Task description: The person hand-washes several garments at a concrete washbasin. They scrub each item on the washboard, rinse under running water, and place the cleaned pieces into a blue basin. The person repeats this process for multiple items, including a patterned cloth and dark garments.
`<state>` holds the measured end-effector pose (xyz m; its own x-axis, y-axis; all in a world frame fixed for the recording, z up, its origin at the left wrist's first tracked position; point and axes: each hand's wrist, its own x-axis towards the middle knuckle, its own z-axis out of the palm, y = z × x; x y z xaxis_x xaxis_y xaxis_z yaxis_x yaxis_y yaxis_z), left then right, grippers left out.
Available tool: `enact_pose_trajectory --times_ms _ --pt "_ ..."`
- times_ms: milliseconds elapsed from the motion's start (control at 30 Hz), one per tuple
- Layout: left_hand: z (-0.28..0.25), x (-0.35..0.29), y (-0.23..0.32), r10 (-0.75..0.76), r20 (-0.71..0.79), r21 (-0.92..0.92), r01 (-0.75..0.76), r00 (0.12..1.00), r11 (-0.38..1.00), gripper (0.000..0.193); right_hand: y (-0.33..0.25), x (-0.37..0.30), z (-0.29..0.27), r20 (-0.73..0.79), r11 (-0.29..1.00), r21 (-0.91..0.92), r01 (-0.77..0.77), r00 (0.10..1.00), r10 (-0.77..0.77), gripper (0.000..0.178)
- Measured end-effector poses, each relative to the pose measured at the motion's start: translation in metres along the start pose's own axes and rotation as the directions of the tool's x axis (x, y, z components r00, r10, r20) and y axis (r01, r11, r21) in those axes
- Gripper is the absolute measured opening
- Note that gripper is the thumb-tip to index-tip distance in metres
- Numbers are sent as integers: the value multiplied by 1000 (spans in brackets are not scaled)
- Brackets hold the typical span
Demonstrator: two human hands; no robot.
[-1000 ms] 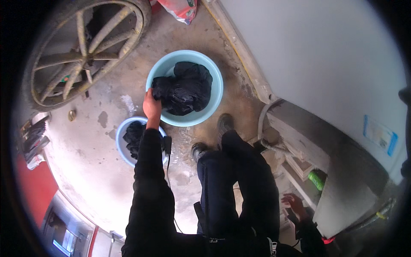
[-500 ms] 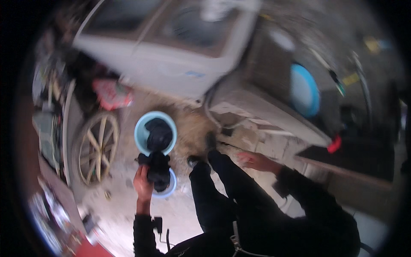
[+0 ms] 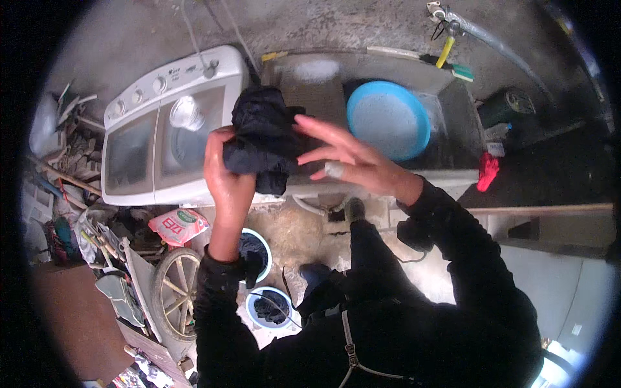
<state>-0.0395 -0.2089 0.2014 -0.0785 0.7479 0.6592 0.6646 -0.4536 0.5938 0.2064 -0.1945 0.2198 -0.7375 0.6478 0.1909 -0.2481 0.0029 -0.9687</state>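
Note:
My left hand [image 3: 228, 169] is closed on a bunched piece of black clothing [image 3: 264, 139], held up in front of the washing machine's right end. Its exact kind is not clear because it is crumpled. My right hand [image 3: 362, 161] has its fingers spread, with the tips at the clothing's right edge; I cannot tell whether they touch it. A pale wrap circles one of its fingers. Beyond that hand, a blue basin [image 3: 424, 119] with cloudy, foamy water stands in a grey stone sink [image 3: 453, 103].
A white twin-tub washing machine [image 3: 165, 195] stands left of the sink. Two light-blue basins [image 3: 268, 258] with dark cloth are on the floor, near a spoked wheel [image 3: 176, 291] and a red-and-white bag [image 3: 179, 226]. A red cloth [image 3: 487, 171] hangs at the sink's right corner.
My left hand has raised the black clothing from above the floor basins to washing-machine height. My right hand has come up beside it. The view has shifted toward the sink.

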Motion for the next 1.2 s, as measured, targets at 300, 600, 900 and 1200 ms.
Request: enact_pose_trajectory --times_ms 300,600,900,1200 --pt "284 -21 -78 -403 402 636 66 822 769 48 208 -67 -271 -581 801 123 -585 612 536 32" --pt "211 -6 -131 -422 441 260 337 792 905 52 398 -173 -405 -920 -224 -391 -893 369 135 25" --pt "278 24 -223 -573 302 452 415 762 790 26 202 -20 -293 -288 649 743 -160 800 527 39" --pt "301 3 -137 -745 53 283 705 665 650 34 268 110 -224 -478 509 -691 -514 853 212 40"
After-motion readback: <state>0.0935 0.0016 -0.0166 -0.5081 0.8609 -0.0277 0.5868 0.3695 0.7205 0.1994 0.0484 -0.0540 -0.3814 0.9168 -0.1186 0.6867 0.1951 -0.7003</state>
